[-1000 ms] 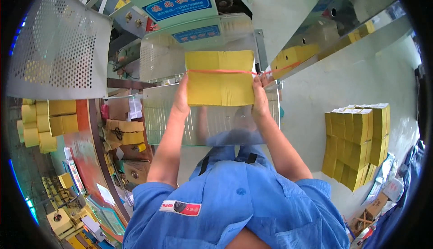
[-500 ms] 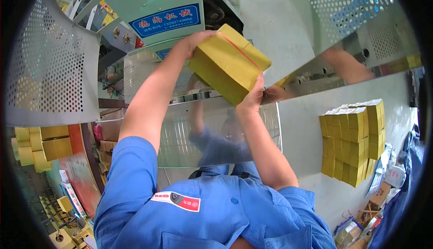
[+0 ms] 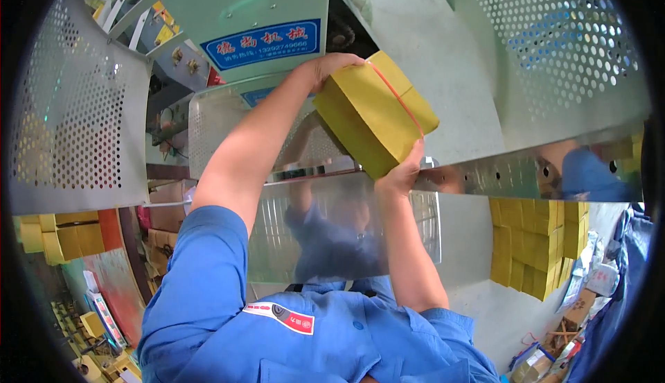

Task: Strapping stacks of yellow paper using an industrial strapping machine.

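Between my two hands is a thick block-shaped bundle of yellow paper (image 3: 367, 109), held tilted above the shiny metal surface. A thin red band (image 3: 396, 93) runs across its top face. My left hand (image 3: 335, 69) grips the far left corner, its fingers partly hidden behind the bundle. At the near right corner, my right hand (image 3: 402, 176) holds on, with the thumb pressed up beside the band. The bundle's underside is out of sight.
A pale green machine housing (image 3: 242, 9) with a blue label stands just beyond my left hand. Perforated metal guards (image 3: 76, 112) flank both sides. A steel rail (image 3: 512, 180) crosses to the right. Behind it, a stack of yellow bundles (image 3: 526, 244) sits low.
The bundle and both hands have shifted a little to the right in the picture. My view has also turned, and the steel rail now covers the top of the stack at right.
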A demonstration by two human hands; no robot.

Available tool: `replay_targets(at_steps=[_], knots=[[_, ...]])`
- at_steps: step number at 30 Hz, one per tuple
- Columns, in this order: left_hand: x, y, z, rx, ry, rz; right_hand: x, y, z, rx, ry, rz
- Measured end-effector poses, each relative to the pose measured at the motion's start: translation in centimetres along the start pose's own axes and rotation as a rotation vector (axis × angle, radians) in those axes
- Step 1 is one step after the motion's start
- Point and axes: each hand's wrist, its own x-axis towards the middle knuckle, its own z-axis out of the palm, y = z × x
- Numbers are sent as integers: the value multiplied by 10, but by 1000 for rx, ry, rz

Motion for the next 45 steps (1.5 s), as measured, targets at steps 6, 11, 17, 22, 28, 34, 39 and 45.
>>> replay_targets(at_steps=[6, 11, 17, 22, 28, 34, 39, 45], knots=[[5, 20, -7, -131, 52, 172, 48, -20, 12, -164, -105, -136], [-72, -10, 21, -133, 221, 394, 8, -26, 10, -179, -203, -70], [-216, -136, 78, -445, 463, 488, -79, -58, -21, -614, -437, -6], [-245, -271, 164, -746, 749, 435, -111, -50, -88, -459, -402, 376], [-245, -303, 165, -391, 776, 454, -112, -59, -105, -864, -446, 264], [-272, -293, 169, 199, 1068, 250, -94, -81, -105, -1168, -453, 207], [-265, -282, 178, -227, 1195, 587, -101, -74, -85, -644, -520, 230], [-256, -305, 168, -520, 928, 683, -99, -66, -64, -685, -560, 403]])
